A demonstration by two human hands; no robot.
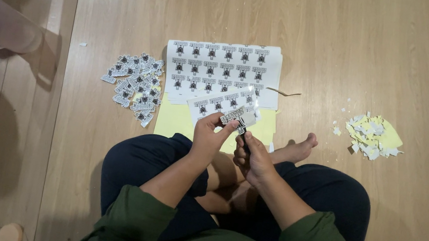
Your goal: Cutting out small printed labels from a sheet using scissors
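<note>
Head view, looking down at a person sitting cross-legged on a wood floor (353, 56). Left hand (211, 134) pinches a small printed sticker (231, 115) between thumb and fingertips, fingers narrow, closed on its near edge. Right hand (253, 159) is curled tight round a thin dark tool (245, 137), blade or scissors, cannot tell which; its tip meets the sticker. The sticker sits above the lap, just near of a cut strip (217, 102) that lies over a yellow sheet (177, 120). Far of that lies a white sticker sheet (224, 64) with rows of dark prints. Left of it is a pile of cut stickers (136, 85); well apart to the right, a heap of scraps (373, 135), yellow and white. Judgement: the sticker is very light, thin and floppy, likely to curl or tear if pulled, and tacky once its backing lifts. Best held by the edges with fingertips, close to the cutting line, so it stays taut without creasing the print.
</note>
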